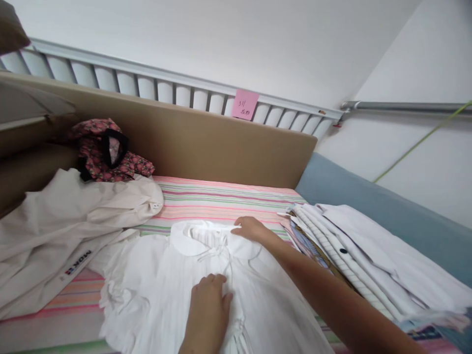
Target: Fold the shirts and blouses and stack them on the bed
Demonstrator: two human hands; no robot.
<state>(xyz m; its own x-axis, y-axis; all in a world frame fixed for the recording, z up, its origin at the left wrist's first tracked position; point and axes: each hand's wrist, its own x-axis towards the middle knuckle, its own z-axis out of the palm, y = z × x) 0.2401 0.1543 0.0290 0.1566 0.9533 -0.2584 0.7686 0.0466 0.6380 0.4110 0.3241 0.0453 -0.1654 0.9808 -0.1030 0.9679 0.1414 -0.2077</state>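
Note:
A white blouse [158,280] with a rounded collar, thin ties and ruffled sleeves lies spread, front up, in front of me. At the right side of its collar, my right hand [252,229] is closed, pinching the fabric edge. My left hand [208,307] rests on the blouse's front, below the neck tie. Its thumb is apart from the bent fingers, and nothing shows gripped in it. The blouse's right side is partly hidden under my right forearm.
On the left lie a cream garment [73,211] with lettering and a red floral garment [106,152]. A stack of folded clothes [368,255] is at right on the striped sheet [221,196]. Behind stand a cardboard panel [206,142] and a radiator [147,88] with a pink note [245,104].

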